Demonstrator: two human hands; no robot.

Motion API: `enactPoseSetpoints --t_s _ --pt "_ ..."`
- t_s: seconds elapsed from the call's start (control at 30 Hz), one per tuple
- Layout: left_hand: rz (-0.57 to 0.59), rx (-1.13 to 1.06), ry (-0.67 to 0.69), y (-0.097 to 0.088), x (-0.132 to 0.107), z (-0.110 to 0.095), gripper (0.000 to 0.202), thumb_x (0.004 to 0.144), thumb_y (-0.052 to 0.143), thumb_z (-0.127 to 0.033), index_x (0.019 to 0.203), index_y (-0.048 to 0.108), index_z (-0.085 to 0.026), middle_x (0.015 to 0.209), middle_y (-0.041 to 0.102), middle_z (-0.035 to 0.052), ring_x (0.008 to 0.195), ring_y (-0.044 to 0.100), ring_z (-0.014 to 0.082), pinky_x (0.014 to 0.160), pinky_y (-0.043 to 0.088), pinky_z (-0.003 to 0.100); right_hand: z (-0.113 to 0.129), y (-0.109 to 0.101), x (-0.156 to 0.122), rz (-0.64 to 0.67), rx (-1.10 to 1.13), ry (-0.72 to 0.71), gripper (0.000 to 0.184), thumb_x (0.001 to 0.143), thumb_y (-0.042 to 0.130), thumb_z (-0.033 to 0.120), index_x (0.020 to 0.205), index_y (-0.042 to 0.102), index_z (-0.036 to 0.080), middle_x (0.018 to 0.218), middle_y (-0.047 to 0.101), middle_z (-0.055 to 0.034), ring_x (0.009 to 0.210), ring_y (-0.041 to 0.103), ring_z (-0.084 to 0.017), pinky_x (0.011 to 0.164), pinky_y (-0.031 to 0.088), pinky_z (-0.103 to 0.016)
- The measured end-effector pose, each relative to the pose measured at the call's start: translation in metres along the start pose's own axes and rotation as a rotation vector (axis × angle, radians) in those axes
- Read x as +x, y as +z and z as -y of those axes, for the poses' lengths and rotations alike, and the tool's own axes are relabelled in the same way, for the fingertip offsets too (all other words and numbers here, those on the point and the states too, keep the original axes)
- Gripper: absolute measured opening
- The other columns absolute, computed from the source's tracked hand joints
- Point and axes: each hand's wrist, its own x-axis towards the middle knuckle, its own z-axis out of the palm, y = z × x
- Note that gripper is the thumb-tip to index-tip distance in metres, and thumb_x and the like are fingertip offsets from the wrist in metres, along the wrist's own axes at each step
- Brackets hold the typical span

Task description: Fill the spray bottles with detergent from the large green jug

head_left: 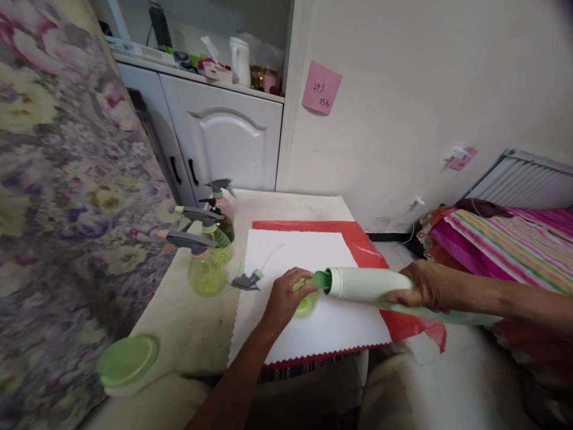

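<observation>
My left hand (286,295) is closed around the neck of a small yellow-green transparent bottle (305,307), which stands on a white sheet with a scalloped edge (331,328). In my right hand (416,289) is a long pale green jug (364,285), held tilted almost level. Its green spout (321,279) is at the mouth of the small bottle, beside my left fingers. Whether liquid is flowing, I cannot make out. A loose grey spray head (248,280) with a thin tube lies on the sheet, left of my left hand.
Left on the table (179,316) stand yellow-green spray bottles (208,275), a dark pump bottle (226,226) and a pink spray bottle (225,206). A round green lid or container (128,361) sits at the near left corner. Red plastic (371,251) lies under the sheet.
</observation>
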Motion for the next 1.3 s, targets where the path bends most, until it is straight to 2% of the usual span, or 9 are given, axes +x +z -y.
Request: enactPoseSetpoints --t_s 0.17,0.33,0.73,1.07,1.3 --pt "0.0 0.0 0.013 0.0 0.0 0.001 0.012 0.077 0.068 -0.028 0.088 0.069 -0.021 0.09 0.067 0.0035 0.089 0.063 0.0208 0.081 0.047 0.031 0.005 -0.001 -0.001 -0.001 -0.015 0.016 0.055 0.069 0.06 0.071 0.07 0.059 0.016 0.044 0.045 0.0039 0.035 0.042 -0.01 0.035 0.03 -0.022" --pt "0.0 0.008 0.012 0.0 0.0 0.0 0.012 0.078 0.067 -0.027 0.088 0.069 -0.021 0.09 0.068 0.0031 0.089 0.063 0.0201 0.082 0.047 0.031 0.008 -0.003 -0.004 -0.006 -0.005 -0.02 0.054 0.073 0.059 0.069 0.068 0.059 0.015 0.044 0.045 0.0019 0.036 0.041 -0.01 0.036 0.028 -0.023" --pt "-0.009 0.002 0.006 0.0 0.001 0.002 0.012 0.077 0.069 -0.023 0.089 0.068 -0.021 0.092 0.067 0.0026 0.09 0.063 0.0197 0.083 0.045 0.031 0.001 -0.001 -0.001 0.012 -0.019 0.007 0.056 0.07 0.059 0.073 0.066 0.055 0.017 0.045 0.044 0.0042 0.035 0.039 -0.008 0.035 0.028 -0.021" --pt "0.0 0.004 0.007 0.001 0.0 0.003 0.012 0.078 0.069 -0.023 0.089 0.069 -0.021 0.091 0.067 0.0017 0.089 0.062 0.0185 0.083 0.044 0.03 -0.002 -0.001 0.0 0.018 -0.021 -0.005 0.052 0.074 0.059 0.067 0.064 0.05 0.018 0.046 0.044 0.0039 0.035 0.04 -0.008 0.034 0.027 -0.02" --pt "0.001 -0.001 -0.005 0.0 0.0 0.002 0.012 0.077 0.069 -0.023 0.089 0.069 -0.021 0.091 0.067 0.0017 0.089 0.062 0.0186 0.083 0.044 0.03 -0.006 -0.001 0.001 0.024 -0.01 -0.014 0.05 0.073 0.06 0.066 0.066 0.054 0.017 0.045 0.044 0.0043 0.034 0.04 -0.009 0.034 0.028 -0.02"
